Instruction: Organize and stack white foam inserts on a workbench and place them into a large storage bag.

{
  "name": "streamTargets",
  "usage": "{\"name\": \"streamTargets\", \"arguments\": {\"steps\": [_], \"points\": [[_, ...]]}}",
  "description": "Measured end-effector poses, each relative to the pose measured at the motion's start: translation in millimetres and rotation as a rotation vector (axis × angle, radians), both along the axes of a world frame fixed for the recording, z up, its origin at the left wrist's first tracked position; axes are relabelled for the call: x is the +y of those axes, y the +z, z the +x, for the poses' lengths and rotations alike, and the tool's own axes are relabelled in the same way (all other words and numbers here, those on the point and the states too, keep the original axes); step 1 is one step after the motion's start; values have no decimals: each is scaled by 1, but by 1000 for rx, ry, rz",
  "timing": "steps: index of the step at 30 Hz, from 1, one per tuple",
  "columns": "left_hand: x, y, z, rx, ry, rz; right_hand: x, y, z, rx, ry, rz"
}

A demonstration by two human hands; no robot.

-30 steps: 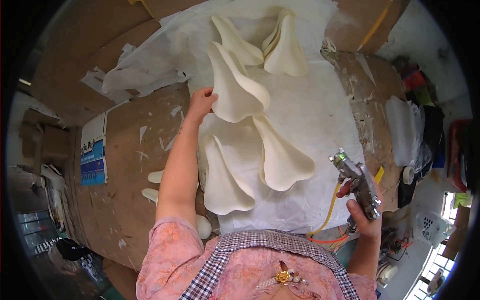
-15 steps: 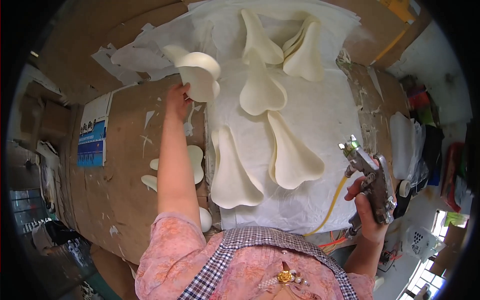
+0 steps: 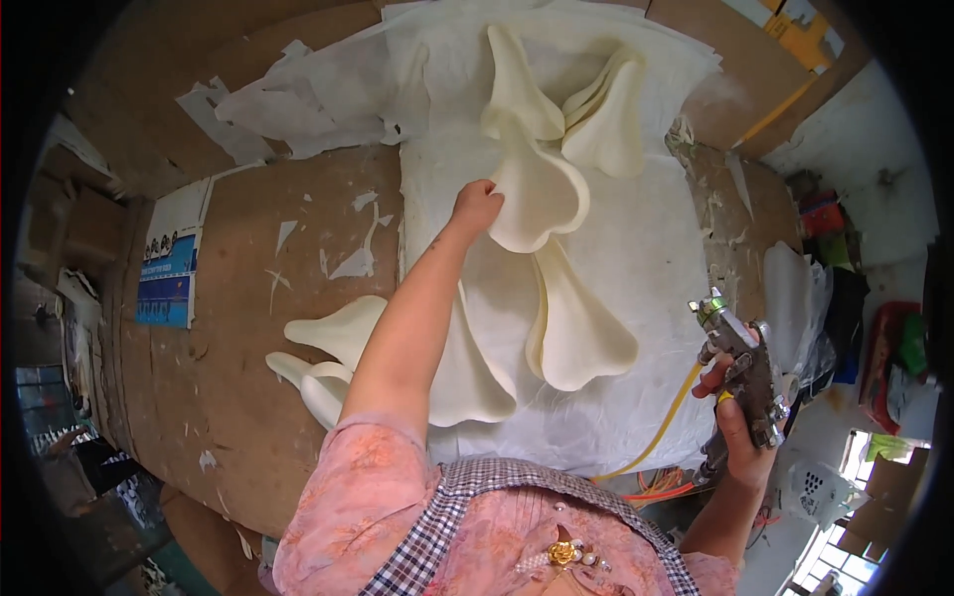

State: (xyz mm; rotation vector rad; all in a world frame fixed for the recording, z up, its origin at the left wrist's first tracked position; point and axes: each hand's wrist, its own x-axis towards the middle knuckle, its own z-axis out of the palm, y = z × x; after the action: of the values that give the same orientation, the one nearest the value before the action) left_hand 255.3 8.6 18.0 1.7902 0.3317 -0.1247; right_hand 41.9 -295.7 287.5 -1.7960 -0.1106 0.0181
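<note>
My left hand (image 3: 477, 207) reaches across to the middle of the white-covered surface, fingers closed on the left edge of a cream saddle-shaped foam pad (image 3: 542, 194). That pad's narrow end overlaps a second foam pad (image 3: 519, 84) behind it. In my right hand (image 3: 740, 432), at the right, is a metal spray gun (image 3: 745, 372). A yellow hose (image 3: 666, 427) and an orange hose (image 3: 656, 492) run near its lower end. Nearer me lie another foam pad (image 3: 586, 343), apparently doubled, and one (image 3: 472, 368) partly hidden by my left forearm.
Several stacked foam pads (image 3: 611, 119) lie at the far right of the white sheet (image 3: 656, 258). On the brown cardboard (image 3: 229, 387), more foam pads (image 3: 343, 333) sit left of my forearm. Torn white scraps (image 3: 353, 263) cling to the cardboard. A white basket (image 3: 820, 492) stands at lower right.
My left hand has moved right from the cardboard's far edge, and the pad it held is gone from there. It now grips the middle pad, which has shifted slightly. The spray gun stays in my right hand.
</note>
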Motion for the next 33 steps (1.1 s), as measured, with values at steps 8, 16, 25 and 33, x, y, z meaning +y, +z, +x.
{"name": "streamTargets", "arguments": {"steps": [8, 16, 25, 33], "points": [[-11, 73, -153, -179, -462, 265, -2, -8, 15, 12, 62, -37], [14, 94, -82, -8, -417, -24, 8, -8, 20, -203, 21, -47], [61, -2, 157, -202, 179, 349, -12, -31, 20, -93, 105, -166], [19, 23, 166, -99, 94, 731, -33, -43, 24, -64, 64, -38]]}}
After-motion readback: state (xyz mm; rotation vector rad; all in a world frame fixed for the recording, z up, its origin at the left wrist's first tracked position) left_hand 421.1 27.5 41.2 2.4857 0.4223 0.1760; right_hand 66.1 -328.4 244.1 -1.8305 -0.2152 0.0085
